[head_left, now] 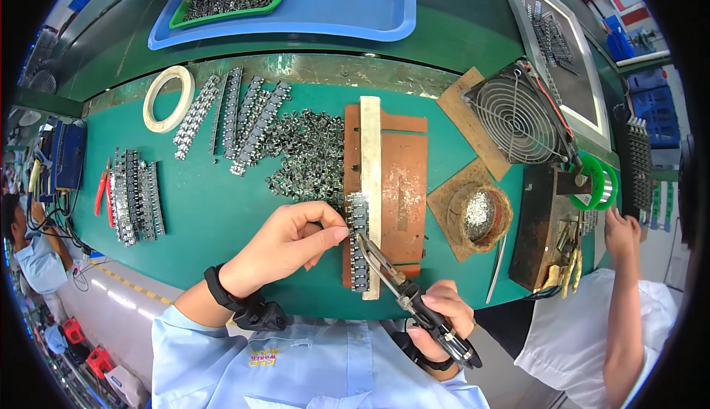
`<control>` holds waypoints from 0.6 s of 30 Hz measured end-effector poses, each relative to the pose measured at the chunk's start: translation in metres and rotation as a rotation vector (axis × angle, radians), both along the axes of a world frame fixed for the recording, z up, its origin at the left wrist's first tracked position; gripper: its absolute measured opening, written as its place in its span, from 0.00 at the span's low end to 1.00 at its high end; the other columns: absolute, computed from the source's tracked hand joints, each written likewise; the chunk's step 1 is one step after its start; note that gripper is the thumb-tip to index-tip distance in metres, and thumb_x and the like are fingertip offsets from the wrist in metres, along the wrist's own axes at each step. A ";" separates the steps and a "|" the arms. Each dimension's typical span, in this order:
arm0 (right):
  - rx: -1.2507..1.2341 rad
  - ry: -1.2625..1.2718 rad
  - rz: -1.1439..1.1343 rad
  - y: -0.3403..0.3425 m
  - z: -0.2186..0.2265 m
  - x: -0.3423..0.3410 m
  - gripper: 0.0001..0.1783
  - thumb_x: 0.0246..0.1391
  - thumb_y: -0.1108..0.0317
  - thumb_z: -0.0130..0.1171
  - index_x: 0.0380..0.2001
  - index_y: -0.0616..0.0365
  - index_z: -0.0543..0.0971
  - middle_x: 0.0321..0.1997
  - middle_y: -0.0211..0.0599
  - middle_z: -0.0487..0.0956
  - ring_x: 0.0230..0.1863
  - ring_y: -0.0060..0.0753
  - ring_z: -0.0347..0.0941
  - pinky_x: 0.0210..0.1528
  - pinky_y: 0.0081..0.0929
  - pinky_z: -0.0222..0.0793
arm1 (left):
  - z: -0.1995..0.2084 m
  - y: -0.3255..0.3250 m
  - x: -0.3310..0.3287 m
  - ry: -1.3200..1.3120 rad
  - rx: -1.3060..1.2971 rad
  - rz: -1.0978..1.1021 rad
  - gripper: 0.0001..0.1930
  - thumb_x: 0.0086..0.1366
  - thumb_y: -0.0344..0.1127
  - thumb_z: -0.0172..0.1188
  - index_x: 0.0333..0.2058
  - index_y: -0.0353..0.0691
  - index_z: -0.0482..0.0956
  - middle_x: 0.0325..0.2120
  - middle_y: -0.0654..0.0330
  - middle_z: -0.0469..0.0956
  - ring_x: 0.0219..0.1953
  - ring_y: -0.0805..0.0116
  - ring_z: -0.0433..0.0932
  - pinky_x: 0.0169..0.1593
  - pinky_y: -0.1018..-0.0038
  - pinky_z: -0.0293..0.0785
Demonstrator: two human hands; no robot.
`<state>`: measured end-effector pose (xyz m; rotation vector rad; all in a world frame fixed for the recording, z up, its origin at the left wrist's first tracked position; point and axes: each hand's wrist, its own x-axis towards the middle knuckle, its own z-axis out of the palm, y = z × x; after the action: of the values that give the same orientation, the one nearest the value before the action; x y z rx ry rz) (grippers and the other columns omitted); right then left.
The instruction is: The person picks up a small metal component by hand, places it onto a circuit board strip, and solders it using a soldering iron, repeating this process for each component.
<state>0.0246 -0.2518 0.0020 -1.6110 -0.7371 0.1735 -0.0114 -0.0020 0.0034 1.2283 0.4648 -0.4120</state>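
My right hand (448,322) grips the black handle of a soldering iron (414,302). Its metal end slants up and left to a strip of small dark boards (359,268), which lies along a white bar on a brown fixture (404,194). On the left side of that strip, my left hand (296,240) pinches with thumb and forefinger; whatever is between the fingertips is too small to make out. Just beyond my left hand a heap of small metal parts (307,150) spreads against the fixture's left edge.
Board strips (255,117) and a tape roll (168,100) lie far left; more strips (137,198) and red-handled pliers (101,191) are nearer. Rightward stand a round tin (504,220), a fan (515,117) and a green solder spool (608,186). A co-worker's hand (623,233) is far right.
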 end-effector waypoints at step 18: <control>0.003 0.015 0.009 0.003 -0.006 0.002 0.22 0.30 0.71 0.67 0.34 0.64 0.74 0.23 0.41 0.76 0.23 0.37 0.69 0.28 0.28 0.62 | 0.001 0.000 0.001 -0.026 -0.012 0.003 0.06 0.61 0.32 0.53 0.30 0.35 0.72 0.17 0.71 0.68 0.17 0.85 0.63 0.21 0.86 0.58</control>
<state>0.0266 -0.2491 -0.0036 -1.6019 -0.7330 0.1902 -0.0105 -0.0017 0.0039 1.2197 0.4408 -0.3955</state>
